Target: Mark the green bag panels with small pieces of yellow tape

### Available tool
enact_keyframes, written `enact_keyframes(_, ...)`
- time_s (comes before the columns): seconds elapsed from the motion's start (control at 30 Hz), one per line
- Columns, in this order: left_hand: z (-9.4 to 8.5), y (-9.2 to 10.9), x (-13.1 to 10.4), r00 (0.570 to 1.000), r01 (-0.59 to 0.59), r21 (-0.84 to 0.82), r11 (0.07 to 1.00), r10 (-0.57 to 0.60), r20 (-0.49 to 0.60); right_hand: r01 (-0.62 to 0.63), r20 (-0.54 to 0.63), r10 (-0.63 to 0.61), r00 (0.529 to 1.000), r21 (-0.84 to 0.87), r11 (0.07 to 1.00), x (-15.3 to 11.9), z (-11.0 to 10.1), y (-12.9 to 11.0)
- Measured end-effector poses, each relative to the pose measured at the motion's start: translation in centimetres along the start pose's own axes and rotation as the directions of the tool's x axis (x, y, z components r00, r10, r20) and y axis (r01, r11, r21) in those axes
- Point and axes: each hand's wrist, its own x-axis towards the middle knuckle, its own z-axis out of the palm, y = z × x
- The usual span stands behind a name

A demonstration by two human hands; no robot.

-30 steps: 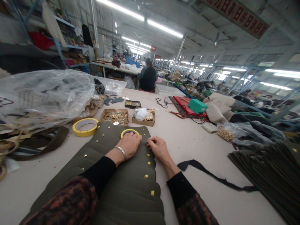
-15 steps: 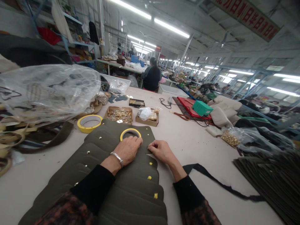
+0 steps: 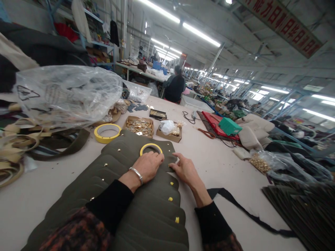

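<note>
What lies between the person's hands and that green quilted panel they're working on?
Nothing visible does. The left hand rests flat on the green quilted panel, just below a yellow tape roll lying on it, and the right hand touches the panel's right edge.

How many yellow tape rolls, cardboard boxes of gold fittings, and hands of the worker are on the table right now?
Yellow tape rolls: 2, one on the table, one on the green padded panel
Cardboard boxes of gold fittings: 2
Hands: 2, left hand, right hand
Total: 6
</note>
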Motion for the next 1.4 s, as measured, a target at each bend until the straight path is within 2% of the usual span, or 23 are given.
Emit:
enact_keyframes(0.07, 0.0, -0.1, 0.0, 1.0, -0.003, -0.006, 1.0, 0.003, -0.003, 0.092, -0.064, -0.091, 0.994, 0.024, 0.995, -0.4, -0.4, 0.5)
enact_keyframes(0.13, 0.1, -0.2, 0.1, 1.0, -0.003, -0.011, 1.0, 0.003, -0.004, 0.25, -0.06, -0.249, 0.967, -0.003, 0.968, -0.8, -0.6, 0.7)
enact_keyframes(0.2, 0.1, -0.3, 0.1, 1.0, -0.003, -0.015, 1.0, 0.003, -0.002, 0.379, 0.019, -0.379, 0.925, -0.082, 0.922, -1.0, -0.5, 0.5)
enact_keyframes(0.3, 0.2, -0.4, 0.1, 1.0, -0.003, -0.02, 1.0, 0.003, -0.002, 0.438, 0.151, -0.413, 0.898, -0.211, 0.874, -1.0, -0.2, -0.2)
enact_keyframes(0.47, 0.4, -0.5, 0.0, 1.0, -0.002, -0.028, 1.0, 0.002, -0.013, 0.298, 0.266, -0.221, 0.938, -0.295, 0.908, -0.2, -0.3, -1.8)
enact_keyframes(0.6, 0.5, -0.6, 0.1, 1.0, -0.013, -0.038, 0.999, 0.012, -0.023, 0.183, 0.267, -0.102, 0.958, -0.301, 0.936, 1.2, -0.5, -2.4)
enact_keyframes(0.73, -0.1, -0.5, 0.1, 0.998, -0.025, -0.05, 0.998, 0.022, -0.055, 0.072, 0.283, -0.001, 0.959, -0.24, 0.968, 2.4, -0.5, -2.3)
enact_keyframes(0.83, -0.7, -0.4, -0.1, 0.995, -0.034, -0.064, 0.997, 0.028, -0.095, 0.0, 0.321, 0.045, 0.946, -0.138, 0.99, 1.9, -0.6, -2.0)
enact_keyframes(0.97, -0.7, -0.4, -0.2, 0.993, -0.046, -0.089, 0.995, 0.036, -0.114, -0.074, 0.332, 0.069, 0.941, 0.004, 0.997, 0.0, -0.5, -1.1)
enact_keyframes(1.17, 0.1, -0.6, -0.2, 0.993, -0.061, -0.108, 0.992, 0.049, -0.109, -0.12, 0.206, 0.09, 0.974, 0.141, 0.983, -1.5, 0.4, 0.2)
enact_keyframes(1.3, 0.2, -0.6, -0.3, 0.99, -0.078, -0.119, 0.99, 0.063, -0.125, -0.04, 0.105, 0.027, 0.994, 0.114, 0.993, -2.7, 0.6, 0.5)
enact_keyframes(1.4, 0.2, -0.4, -0.2, 0.985, -0.089, -0.145, 0.985, 0.066, -0.157, 0.056, 0.124, -0.06, 0.99, 0.038, 0.998, -3.8, 0.2, 0.6)
